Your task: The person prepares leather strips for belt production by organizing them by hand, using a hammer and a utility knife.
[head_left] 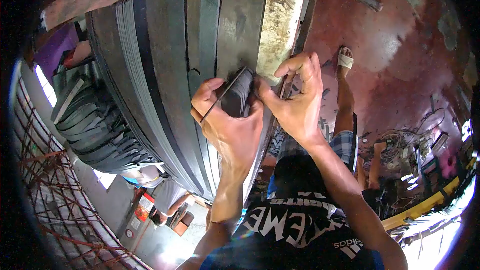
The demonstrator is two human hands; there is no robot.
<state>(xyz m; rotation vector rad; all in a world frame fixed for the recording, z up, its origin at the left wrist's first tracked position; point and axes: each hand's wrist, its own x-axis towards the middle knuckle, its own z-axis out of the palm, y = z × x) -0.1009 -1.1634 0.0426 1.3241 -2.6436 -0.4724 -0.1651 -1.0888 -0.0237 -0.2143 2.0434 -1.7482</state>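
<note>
My left hand (pixel 227 125) is wrapped round a small stack of thin dark strips (pixel 238 92), seen nearly end-on. One thin strip slants across the fingers of this hand, away from the rest of the stack. My right hand (pixel 295 97) is just to the right, its upper fingers curled and apart from the digit that reaches to the stack's right edge. Beneath and beyond both hands lies a dark work surface (pixel 242 20) bearing long dark strips (pixel 209 25) with rounded ends.
Layered long strips (pixel 137 55) run along the left. Further left hangs a pile of dark pieces (pixel 95 120). A pale worn board (pixel 280 15) edges the surface. Other people's legs (pixel 344 100) show on the reddish floor (pixel 390 35); another person (pixel 170 197) is at lower left.
</note>
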